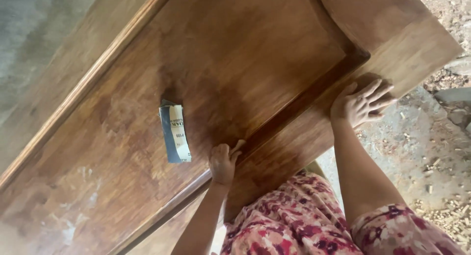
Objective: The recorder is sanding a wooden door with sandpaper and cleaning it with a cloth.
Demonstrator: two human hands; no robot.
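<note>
Right now I see my left hand (pixel 224 161) curled into a loose fist, pressing on the wooden door panel (pixel 206 68) right at the moulded groove (pixel 299 105) between the recessed field and the frame; I cannot tell whether anything is pinched inside it. My right hand (pixel 362 104) lies open and flat, fingers spread, on the frame rail near the panel's outer edge, holding nothing. A folded sheet of sandpaper (pixel 175 133), blue-backed with a pale face, lies loose on the recessed field, up and to the left of my left hand, near but apart from it, its long axis running roughly away from me. My left hand is clearly the nearer one; nothing lies between it and the sheet. Beyond the door's edge on the right, the ground (pixel 431 152) carries wood shavings and rubble. My floral sleeve (pixel 304 225) fills the lower frame.
</note>
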